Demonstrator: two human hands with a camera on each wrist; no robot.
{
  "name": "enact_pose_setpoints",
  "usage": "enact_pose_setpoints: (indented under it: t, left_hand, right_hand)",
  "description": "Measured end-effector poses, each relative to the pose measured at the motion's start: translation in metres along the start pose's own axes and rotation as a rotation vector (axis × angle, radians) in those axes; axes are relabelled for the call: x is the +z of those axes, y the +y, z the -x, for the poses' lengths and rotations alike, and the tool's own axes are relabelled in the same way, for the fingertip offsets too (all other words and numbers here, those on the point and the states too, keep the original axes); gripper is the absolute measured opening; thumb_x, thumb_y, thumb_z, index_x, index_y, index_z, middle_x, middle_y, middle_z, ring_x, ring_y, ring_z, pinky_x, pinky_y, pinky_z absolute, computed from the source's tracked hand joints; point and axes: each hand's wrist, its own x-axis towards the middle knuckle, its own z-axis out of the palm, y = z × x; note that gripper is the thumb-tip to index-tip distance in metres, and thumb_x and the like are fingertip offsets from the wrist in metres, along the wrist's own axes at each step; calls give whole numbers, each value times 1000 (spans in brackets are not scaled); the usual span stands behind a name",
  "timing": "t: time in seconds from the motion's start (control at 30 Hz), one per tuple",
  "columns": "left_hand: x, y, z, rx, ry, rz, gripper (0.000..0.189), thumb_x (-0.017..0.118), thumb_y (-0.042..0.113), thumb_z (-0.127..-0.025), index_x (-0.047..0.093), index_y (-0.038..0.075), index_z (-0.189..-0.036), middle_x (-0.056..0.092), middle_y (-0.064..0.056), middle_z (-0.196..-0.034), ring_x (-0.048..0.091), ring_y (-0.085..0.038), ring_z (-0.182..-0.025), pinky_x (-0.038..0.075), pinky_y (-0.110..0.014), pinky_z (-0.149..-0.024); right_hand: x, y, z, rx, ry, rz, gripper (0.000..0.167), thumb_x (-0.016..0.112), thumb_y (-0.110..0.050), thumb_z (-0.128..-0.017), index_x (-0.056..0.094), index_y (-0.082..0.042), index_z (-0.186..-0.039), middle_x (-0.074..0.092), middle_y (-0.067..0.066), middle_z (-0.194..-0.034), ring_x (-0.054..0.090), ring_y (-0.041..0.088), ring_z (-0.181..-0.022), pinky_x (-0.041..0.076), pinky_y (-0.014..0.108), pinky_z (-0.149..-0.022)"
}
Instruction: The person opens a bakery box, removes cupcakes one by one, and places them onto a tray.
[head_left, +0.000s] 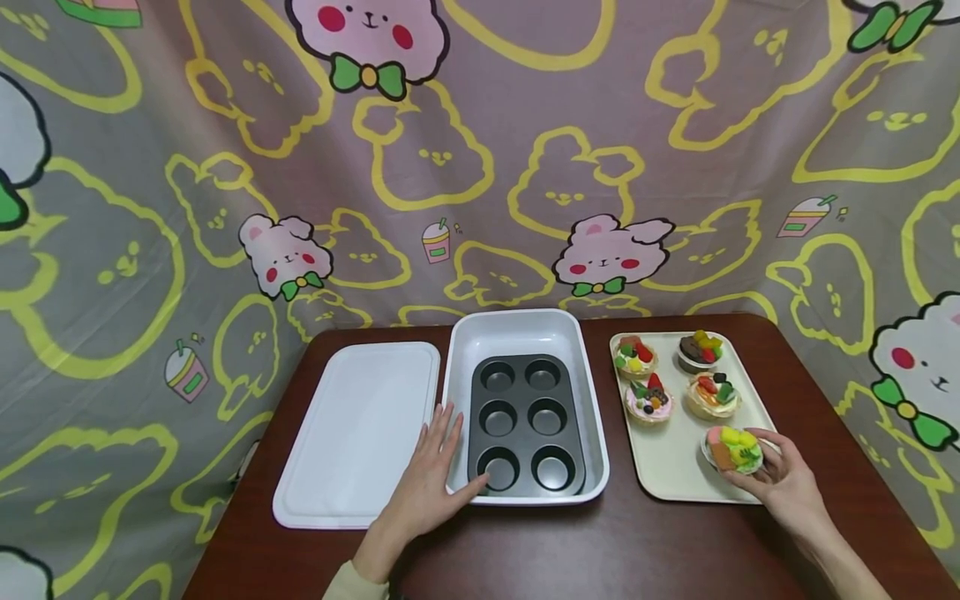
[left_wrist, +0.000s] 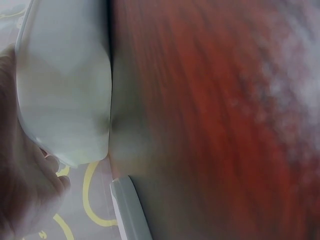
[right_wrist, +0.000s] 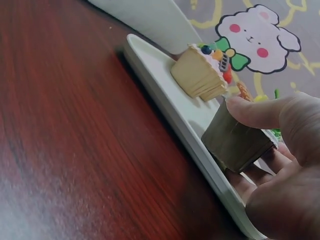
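My right hand (head_left: 783, 479) pinches a cupcake (head_left: 733, 450) topped with yellow, pink, brown and green pieces, over the near end of a cream tray (head_left: 671, 475). In the right wrist view the thumb and fingers grip the sides of its cup (right_wrist: 235, 137). My left hand (head_left: 429, 479) rests with fingers spread at the near left rim of a white deep pan (head_left: 592, 400). Inside that pan sits a dark muffin tin (head_left: 522, 440) with several round cups. In the left wrist view the left hand (left_wrist: 25, 185) is beside the pan's wall (left_wrist: 65, 100).
Several more decorated cupcakes stand on the cream tray, among them a pink-topped one (head_left: 649, 402) and a chocolate one (head_left: 699, 350). A flat white lid (head_left: 360, 433) lies left of the pan. A patterned curtain (head_left: 495, 167) hangs behind the brown table (head_left: 525, 550).
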Motion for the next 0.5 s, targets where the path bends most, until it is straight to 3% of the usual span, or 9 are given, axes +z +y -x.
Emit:
enact_pose_setpoints:
  t: [0.07,0.2,0.3,0.4,0.5]
  left_hand:
    - [0,0,0,-1,-1,-4,102,74,62,-95,37,5,-171,24,-17,-184,17,-38,-173,25,-67,-136]
    - [0,0,-1,0,0,-11,102,75,61,-95,36,5,-171,24,-17,-184,18,-39,-173,26,-68,-136]
    - [0,-1,-1,0,1,-12,102,75,61,-95,36,5,-171,25,-18,-184,19,-40,-173,26,-69,-135]
    - [0,0,-1,0,-2,-9,103,74,63,-95,36,5,-171,24,-18,-184,18,-39,-173,26,-69,-136]
    - [0,0,0,-3,-4,-2,103,73,64,-95,36,5,-171,24,-18,-184,17,-39,-173,25,-68,-136]
  right_hand:
    - [0,1,0,-43,9,87,76,84,13,-87,51,-30,-141,57,-50,-113,56,-29,-100,48,-1,-79]
    - [-1,1,0,-99,31,211,73,89,8,-84,53,-4,-147,55,-52,-113,48,-36,-105,40,-6,-84]
    - [-3,0,0,-76,45,297,79,93,0,-83,49,5,-148,51,-53,-111,40,-38,-104,36,-7,-82]
    - [-4,-1,-1,-39,53,375,84,96,-6,-82,48,6,-150,70,-25,-125,35,-38,-102,36,-7,-80]
    - [-7,0,-2,-23,46,414,84,95,-9,-84,48,6,-152,67,22,-144,29,-37,-103,35,-8,-80]
